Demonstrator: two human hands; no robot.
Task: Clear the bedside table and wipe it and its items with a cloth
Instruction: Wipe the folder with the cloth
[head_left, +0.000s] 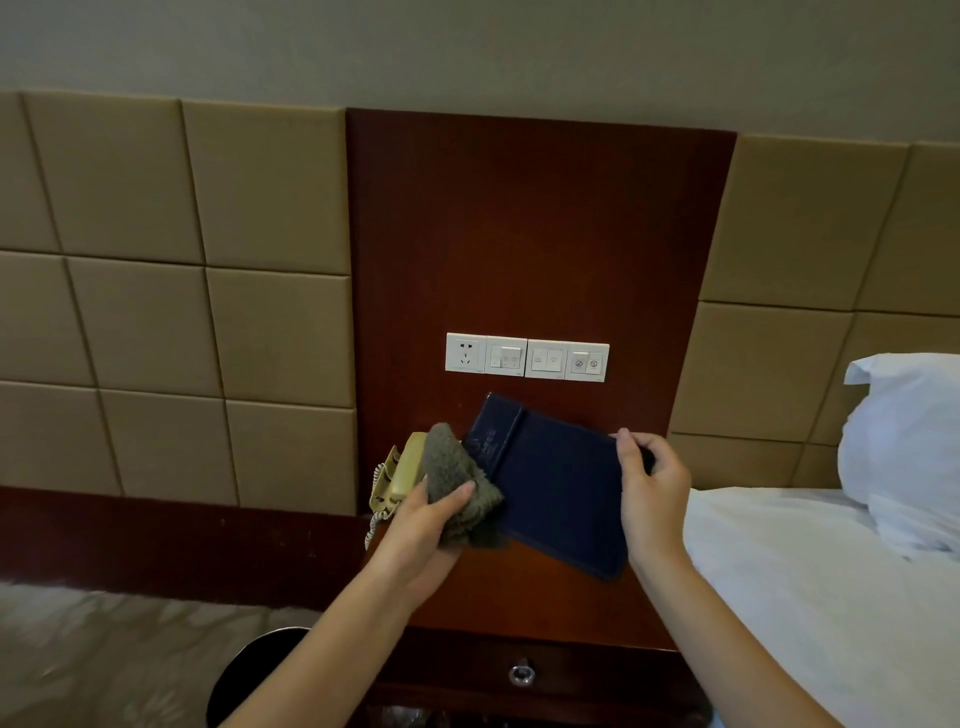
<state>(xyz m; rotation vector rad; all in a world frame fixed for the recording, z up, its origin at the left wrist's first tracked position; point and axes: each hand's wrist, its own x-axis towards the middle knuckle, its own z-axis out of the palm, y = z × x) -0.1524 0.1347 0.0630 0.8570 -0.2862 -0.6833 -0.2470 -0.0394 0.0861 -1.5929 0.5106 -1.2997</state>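
A dark blue folder (558, 483) is held tilted above the dark wooden bedside table (519, 597). My right hand (652, 493) grips the folder's right edge. My left hand (423, 525) clutches a grey-green fluffy cloth (454, 475), which presses against the folder's left part. A beige corded telephone (397, 475) sits at the table's back left corner, partly hidden behind the cloth and my left hand.
A white socket and switch panel (526, 357) is on the wooden wall board above the table. A bed with white sheet (810, 587) and pillow (904, 447) lies to the right. A dark round bin (260, 670) stands lower left. The table has a drawer knob (521, 673).
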